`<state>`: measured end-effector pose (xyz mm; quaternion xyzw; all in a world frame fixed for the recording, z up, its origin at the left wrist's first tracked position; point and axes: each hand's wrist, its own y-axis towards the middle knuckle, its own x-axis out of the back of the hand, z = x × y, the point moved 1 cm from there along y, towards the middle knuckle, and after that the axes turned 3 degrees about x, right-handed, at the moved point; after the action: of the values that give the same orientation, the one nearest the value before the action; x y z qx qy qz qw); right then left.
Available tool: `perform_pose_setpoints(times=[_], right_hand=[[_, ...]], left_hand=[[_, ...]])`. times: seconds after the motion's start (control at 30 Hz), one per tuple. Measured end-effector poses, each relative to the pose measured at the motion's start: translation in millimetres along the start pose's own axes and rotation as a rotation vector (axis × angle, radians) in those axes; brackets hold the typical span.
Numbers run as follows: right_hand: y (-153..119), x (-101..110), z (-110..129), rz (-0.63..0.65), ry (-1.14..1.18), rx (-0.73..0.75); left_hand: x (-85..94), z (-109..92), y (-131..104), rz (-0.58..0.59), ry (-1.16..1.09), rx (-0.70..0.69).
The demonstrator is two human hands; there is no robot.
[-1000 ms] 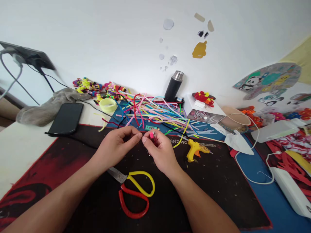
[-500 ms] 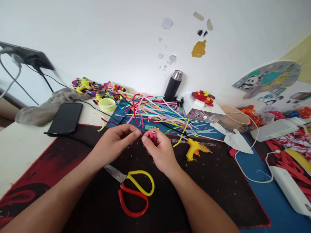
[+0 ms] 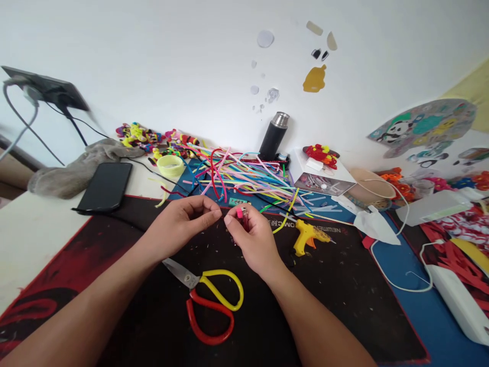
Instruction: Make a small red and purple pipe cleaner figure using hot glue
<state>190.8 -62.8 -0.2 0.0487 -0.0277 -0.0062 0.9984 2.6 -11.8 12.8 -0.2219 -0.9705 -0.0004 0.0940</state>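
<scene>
My left hand [image 3: 187, 224] is raised over the dark mat, its thumb and forefinger pinched together; whatever may be between the tips is too small to make out. Close beside it on the right, my right hand [image 3: 254, 239] is curled around a small lighter [image 3: 245, 219] with a pink button, a metal top and a reddish body partly hidden by the fingers. A narrow gap separates the two thumbs. Below the hands, scissors [image 3: 194, 283] with one yellow and one red handle lie on the mat, blades pointing up-left.
Behind the hands lies a pile of colourful pipe cleaners [image 3: 244, 176]. A yellow glue gun [image 3: 305, 237] rests right of my right hand. A black phone [image 3: 107, 186], a pale yellow tape roll [image 3: 170, 166], a black thermos [image 3: 273, 137] and a white drawer box [image 3: 324, 176] stand around the mat [image 3: 344, 306].
The thumbs have drawn slightly apart, and the lighter shows a little more upright in my right hand. The whole view has shifted slightly; the things on the table stay put.
</scene>
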Motion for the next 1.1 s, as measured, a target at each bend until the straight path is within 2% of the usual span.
perform_pose_setpoints(times=[0.33,1.1], right_hand=[[-1.2,0.0,-0.3,0.003,-0.005,0.018],[-1.8,-2.2,3.6,0.017,-0.064,0.077]], left_hand=[[-0.2,0.8,0.4,0.017,-0.076,0.035],[-2.5,-3.6,0.8,0.018,-0.019,0.023]])
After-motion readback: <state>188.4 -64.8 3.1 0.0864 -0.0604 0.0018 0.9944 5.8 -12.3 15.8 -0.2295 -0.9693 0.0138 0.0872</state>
